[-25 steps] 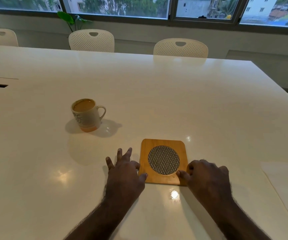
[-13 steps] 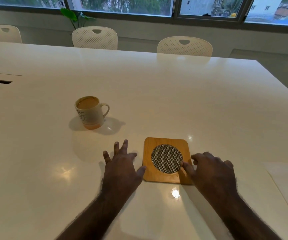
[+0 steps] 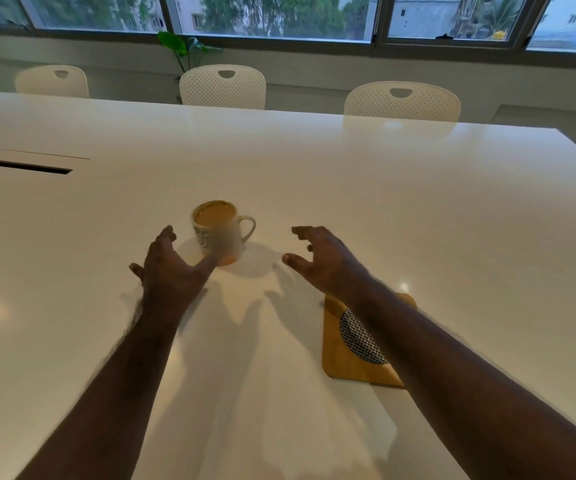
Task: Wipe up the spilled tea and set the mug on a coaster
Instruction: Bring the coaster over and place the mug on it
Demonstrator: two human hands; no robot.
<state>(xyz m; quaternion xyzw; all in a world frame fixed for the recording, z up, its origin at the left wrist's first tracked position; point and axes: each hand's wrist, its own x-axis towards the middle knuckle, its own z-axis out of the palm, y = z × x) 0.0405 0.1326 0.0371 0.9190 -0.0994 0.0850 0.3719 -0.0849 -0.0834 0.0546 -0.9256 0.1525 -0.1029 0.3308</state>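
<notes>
A cream mug (image 3: 219,230) full of milky tea stands upright on the white counter (image 3: 348,188), its handle turned to the right and an orange band around its base. Both hands are out over the counter, one on either side of the mug, and neither holds anything. The left hand (image 3: 170,268) is spread, fingers fairly straight, thumb reaching toward the foot of the mug; whether the thumb touches it, I cannot tell. The right hand (image 3: 324,258) hovers apart from the handle, fingers loosely curved and open, thumb pointing left.

The wooden coaster (image 3: 340,344), with its round woven inset, lies flat on the counter nearer the person, partly covered by the right forearm, well apart from the mug.

Across the counter stand three pale perforated chairs (image 3: 223,86), with a leafy plant (image 3: 184,46) behind them below the windows (image 3: 272,12). A dark slot (image 3: 19,165) is cut in the counter at far left.
</notes>
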